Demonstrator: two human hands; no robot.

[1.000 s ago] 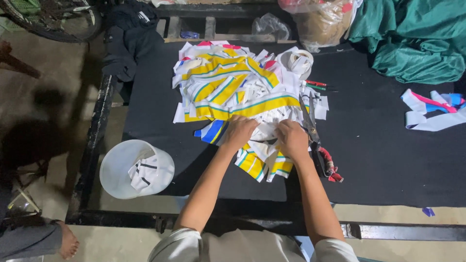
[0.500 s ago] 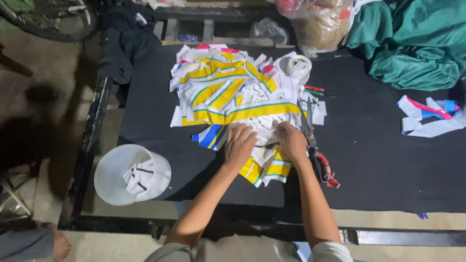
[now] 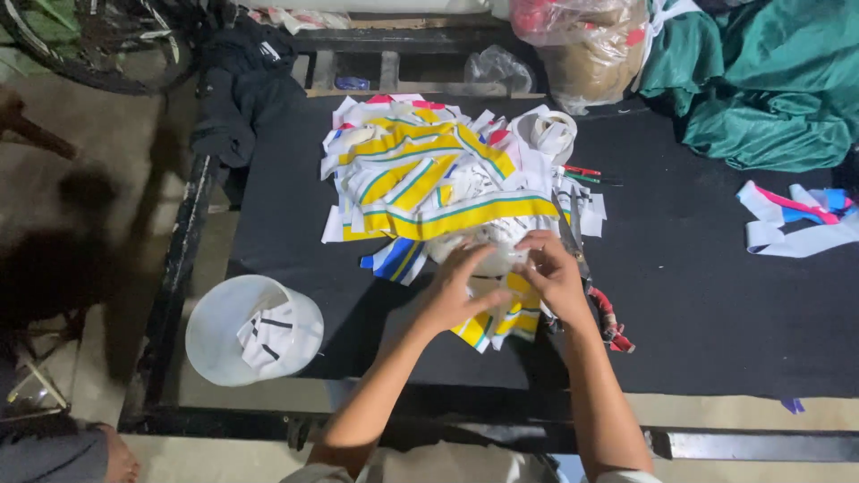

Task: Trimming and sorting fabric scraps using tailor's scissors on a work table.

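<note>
A heap of cut fabric strips [image 3: 420,179], white with yellow, blue and green bands, lies in the middle of a black table [image 3: 716,304]. At the heap's near edge both hands meet over a white piece [image 3: 494,251]. My left hand [image 3: 458,288] and my right hand [image 3: 553,273] pinch that white piece between their fingertips. Striped yellow pieces [image 3: 501,317] lie under the hands. Scissors with red handles [image 3: 595,286] rest on the table just right of my right hand.
A white bucket [image 3: 253,329] holding fabric scraps stands at the table's front left corner. Loose white, pink and blue strips [image 3: 796,219] lie at the right. Green cloth [image 3: 769,89] and a plastic bag [image 3: 582,45] sit at the back. Dark cloth [image 3: 242,98] hangs back left.
Both hands have lifted from pressing flat on the striped pieces and now pinch a white piece together, slightly farther into the heap.
</note>
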